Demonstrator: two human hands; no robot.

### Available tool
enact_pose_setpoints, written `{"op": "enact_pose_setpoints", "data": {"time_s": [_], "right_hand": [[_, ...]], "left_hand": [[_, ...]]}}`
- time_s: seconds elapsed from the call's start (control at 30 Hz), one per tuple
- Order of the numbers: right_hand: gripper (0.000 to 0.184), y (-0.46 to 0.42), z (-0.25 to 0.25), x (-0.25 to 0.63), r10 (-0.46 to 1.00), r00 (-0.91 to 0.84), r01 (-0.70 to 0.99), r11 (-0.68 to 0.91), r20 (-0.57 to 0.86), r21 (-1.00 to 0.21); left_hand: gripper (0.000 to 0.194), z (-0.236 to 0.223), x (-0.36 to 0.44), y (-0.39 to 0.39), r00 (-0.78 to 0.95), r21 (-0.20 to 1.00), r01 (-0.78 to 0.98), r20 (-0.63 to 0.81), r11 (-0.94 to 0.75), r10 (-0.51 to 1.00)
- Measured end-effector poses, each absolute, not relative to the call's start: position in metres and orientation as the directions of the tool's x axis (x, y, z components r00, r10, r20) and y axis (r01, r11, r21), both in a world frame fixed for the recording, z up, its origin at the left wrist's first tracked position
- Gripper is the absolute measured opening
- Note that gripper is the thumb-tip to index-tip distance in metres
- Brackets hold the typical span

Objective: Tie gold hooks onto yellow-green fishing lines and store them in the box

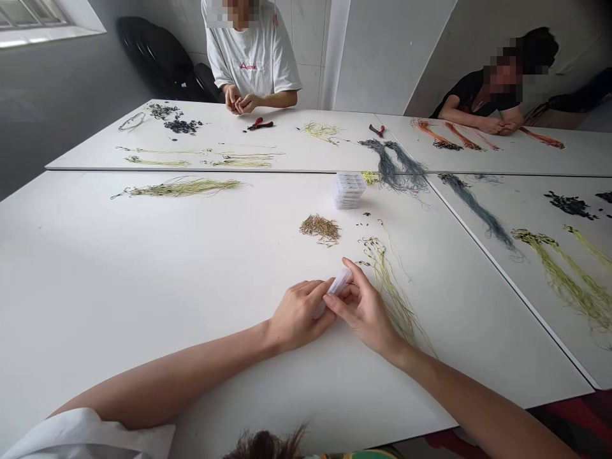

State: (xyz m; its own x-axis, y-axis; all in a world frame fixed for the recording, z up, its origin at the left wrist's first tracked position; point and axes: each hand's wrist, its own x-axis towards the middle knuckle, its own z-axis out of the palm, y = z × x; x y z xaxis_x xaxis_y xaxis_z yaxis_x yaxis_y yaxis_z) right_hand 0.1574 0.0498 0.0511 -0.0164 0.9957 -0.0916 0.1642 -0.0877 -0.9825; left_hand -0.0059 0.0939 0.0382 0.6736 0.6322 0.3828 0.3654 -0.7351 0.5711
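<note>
Between both hands is a small, pale, clear plastic box (340,281), tilted on edge a little above the white table (191,268). My left hand (303,312) grips its left side, fingers closed and partly hiding it. Around its right side closes my right hand (366,309), with the thumb in front and the index finger at the top. Just beyond lies a heap of small bronze-coloured hooks (320,229). Yellow-green lines (394,293) with dark hooks at their ends spread beside my right hand. What the box contains cannot be made out.
A stack of clear boxes (349,190) stands behind the hooks. Grey line bundles (394,162), a yellow-green bundle (184,186) and red-handled pliers (259,124) lie farther off. One person (258,57) works opposite; another (482,95) leans over orange lines (463,137) at right.
</note>
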Motion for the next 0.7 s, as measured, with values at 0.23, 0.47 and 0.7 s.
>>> {"op": "enact_pose_setpoints", "data": {"time_s": [0.23,0.47,0.7], "right_hand": [[0.088,0.049,0.05,0.158,0.998,-0.017,0.254,-0.05,-0.056,-0.966],[0.092,0.048,0.049,0.156,0.998,-0.025,0.26,-0.052,-0.061,-0.964],[0.09,0.054,0.048,0.168,0.991,-0.09,0.045,-0.09,-0.094,-0.995]], "left_hand": [[0.01,0.04,-0.005,0.094,0.661,0.532,0.417,0.379,-0.737,0.648],[0.013,0.04,-0.005,0.094,0.657,0.525,0.444,0.36,-0.726,0.662],[0.034,0.047,-0.007,0.095,0.657,0.697,0.367,0.275,-0.616,0.702]]}}
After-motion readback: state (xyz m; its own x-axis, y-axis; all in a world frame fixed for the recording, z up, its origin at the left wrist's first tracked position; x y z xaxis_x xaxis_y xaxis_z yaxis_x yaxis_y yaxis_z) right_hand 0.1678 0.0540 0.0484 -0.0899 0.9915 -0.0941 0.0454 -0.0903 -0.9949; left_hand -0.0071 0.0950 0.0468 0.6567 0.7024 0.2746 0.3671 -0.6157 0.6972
